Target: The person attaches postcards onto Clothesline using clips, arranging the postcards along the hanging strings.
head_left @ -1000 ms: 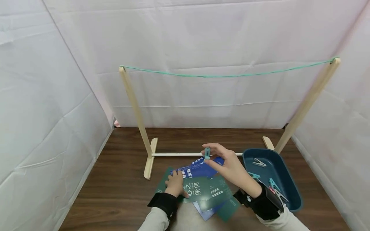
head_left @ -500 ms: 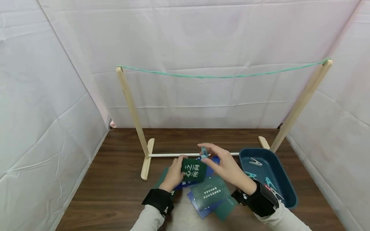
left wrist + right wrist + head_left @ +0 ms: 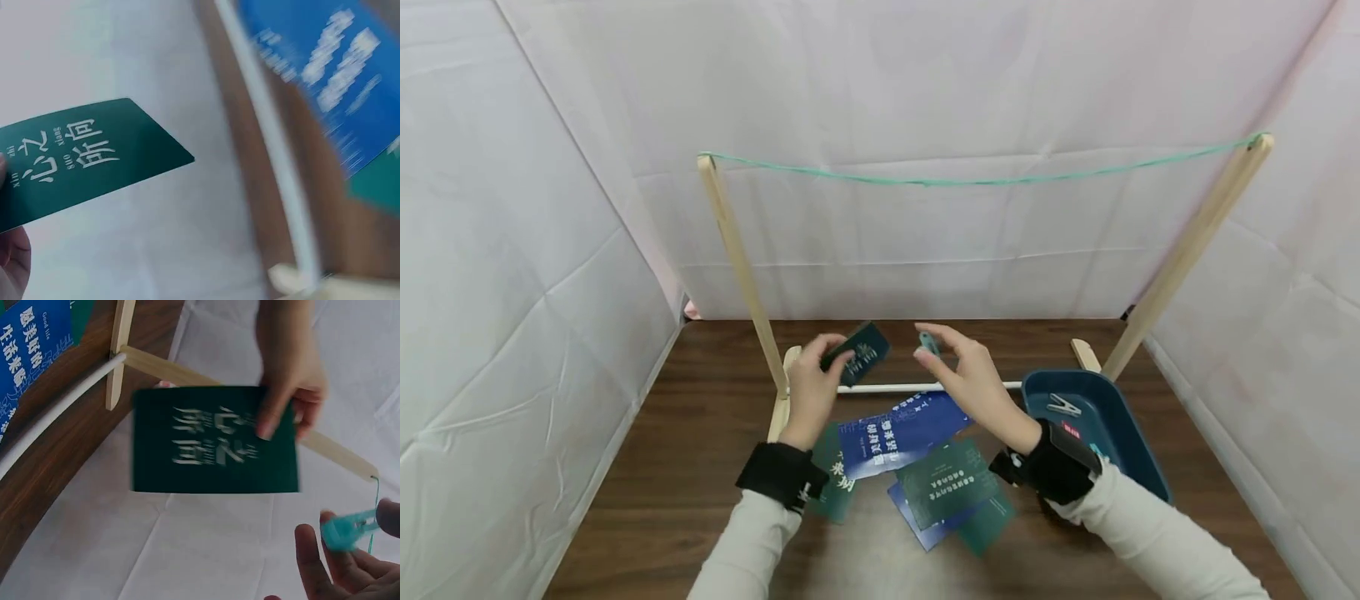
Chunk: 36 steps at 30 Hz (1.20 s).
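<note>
My left hand (image 3: pixel 812 385) pinches a dark green card (image 3: pixel 867 357) with white lettering between thumb and fingers, lifted above the table and tilted. The same card (image 3: pixel 147 139) stretches across the left wrist view. My right hand (image 3: pixel 981 385) holds a teal clothespin (image 3: pixel 342 532) between thumb and fingertips, a short way right of the card. Both hands are below the green string (image 3: pixel 925 182). Under them on the table lie a blue card (image 3: pixel 895 437) and several overlapping green and blue cards (image 3: pixel 947 487).
Two wooden posts (image 3: pixel 741 267) carry the string, with a white rod (image 3: pixel 887 388) joining their feet. At the right, a dark blue tray (image 3: pixel 1131 442) contains several clothespins (image 3: pixel 1064 406), partly hidden by my right forearm. White cloth (image 3: pixel 887 92) surrounds the wooden table.
My left hand has picked the dark green card off the pile and raised it forward. My right hand, still pinching the clothespin, has risen slightly.
</note>
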Each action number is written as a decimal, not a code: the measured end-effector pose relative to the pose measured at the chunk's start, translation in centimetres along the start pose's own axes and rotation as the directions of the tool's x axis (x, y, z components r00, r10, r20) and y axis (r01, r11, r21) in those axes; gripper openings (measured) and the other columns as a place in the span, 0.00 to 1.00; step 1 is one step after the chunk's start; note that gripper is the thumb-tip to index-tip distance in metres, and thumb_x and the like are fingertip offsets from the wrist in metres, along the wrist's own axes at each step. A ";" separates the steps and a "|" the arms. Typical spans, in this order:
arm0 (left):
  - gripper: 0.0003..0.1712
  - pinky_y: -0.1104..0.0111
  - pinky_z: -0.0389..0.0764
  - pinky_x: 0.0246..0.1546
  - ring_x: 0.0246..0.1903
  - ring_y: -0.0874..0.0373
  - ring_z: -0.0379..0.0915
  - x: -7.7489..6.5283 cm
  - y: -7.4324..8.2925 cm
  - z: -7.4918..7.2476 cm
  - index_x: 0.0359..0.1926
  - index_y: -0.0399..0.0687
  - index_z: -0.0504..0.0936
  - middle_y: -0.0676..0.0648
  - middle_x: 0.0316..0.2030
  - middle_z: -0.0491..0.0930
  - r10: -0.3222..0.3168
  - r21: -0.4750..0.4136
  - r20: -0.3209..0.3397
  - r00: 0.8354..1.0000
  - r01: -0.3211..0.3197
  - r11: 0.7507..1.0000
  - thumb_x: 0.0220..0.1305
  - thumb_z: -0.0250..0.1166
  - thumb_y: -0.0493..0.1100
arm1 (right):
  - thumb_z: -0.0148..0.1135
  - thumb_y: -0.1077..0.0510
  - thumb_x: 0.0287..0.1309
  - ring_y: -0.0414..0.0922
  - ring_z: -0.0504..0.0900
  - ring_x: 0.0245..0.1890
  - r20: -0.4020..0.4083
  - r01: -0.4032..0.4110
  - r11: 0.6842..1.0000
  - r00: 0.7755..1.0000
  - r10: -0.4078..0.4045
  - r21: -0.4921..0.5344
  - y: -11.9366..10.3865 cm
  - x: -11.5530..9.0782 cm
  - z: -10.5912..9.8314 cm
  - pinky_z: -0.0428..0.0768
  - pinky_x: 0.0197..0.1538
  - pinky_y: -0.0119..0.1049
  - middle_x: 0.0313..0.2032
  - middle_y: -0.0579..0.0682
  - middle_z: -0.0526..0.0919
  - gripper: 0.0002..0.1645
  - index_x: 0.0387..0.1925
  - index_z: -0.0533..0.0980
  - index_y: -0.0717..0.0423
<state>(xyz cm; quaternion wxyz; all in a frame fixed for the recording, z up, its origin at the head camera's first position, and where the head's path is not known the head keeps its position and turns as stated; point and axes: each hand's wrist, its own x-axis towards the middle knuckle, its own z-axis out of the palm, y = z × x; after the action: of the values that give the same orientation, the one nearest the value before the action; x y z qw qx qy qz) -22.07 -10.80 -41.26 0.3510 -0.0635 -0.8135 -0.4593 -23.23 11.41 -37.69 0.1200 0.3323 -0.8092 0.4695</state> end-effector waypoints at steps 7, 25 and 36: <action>0.15 0.77 0.77 0.30 0.27 0.64 0.77 7.4 2.6 -4.7 0.37 0.30 0.82 0.48 0.28 0.84 -0.192 -0.351 -0.233 0.953 0.102 0.931 0.50 0.73 0.36 | 0.60 0.61 0.61 0.47 0.78 0.39 0.091 0.094 0.994 0.992 -0.089 -0.057 -6.9 6.7 -1.0 0.74 0.49 0.38 0.45 0.60 0.80 0.23 0.55 0.69 0.66; 0.22 0.74 0.76 0.39 0.36 0.65 0.74 13.4 4.3 -7.7 0.53 0.44 0.68 0.56 0.39 0.72 -0.264 -0.505 -0.252 0.931 0.106 0.857 0.60 0.65 0.35 | 0.59 0.59 0.62 0.44 0.80 0.42 -0.037 0.269 0.959 0.961 -0.273 -0.094 -14.6 22.2 0.5 0.75 0.45 0.25 0.42 0.57 0.80 0.21 0.53 0.71 0.67; 0.22 0.72 0.74 0.40 0.36 0.62 0.72 13.9 4.7 -8.4 0.49 0.50 0.62 0.53 0.35 0.69 -0.293 -0.506 -0.213 0.932 0.151 0.849 0.61 0.64 0.36 | 0.55 0.61 0.64 0.40 0.72 0.31 -0.075 0.233 0.967 0.968 -0.241 -0.103 -15.6 24.7 2.1 0.69 0.39 0.23 0.34 0.53 0.77 0.10 0.42 0.72 0.67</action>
<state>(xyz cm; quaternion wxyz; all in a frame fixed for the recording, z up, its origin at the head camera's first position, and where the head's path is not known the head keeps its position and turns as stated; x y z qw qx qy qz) -26.11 -17.82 -26.43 0.3805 0.0128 -0.6166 -0.6891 -31.33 -6.18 -15.70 0.2255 0.3999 -0.7787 0.4275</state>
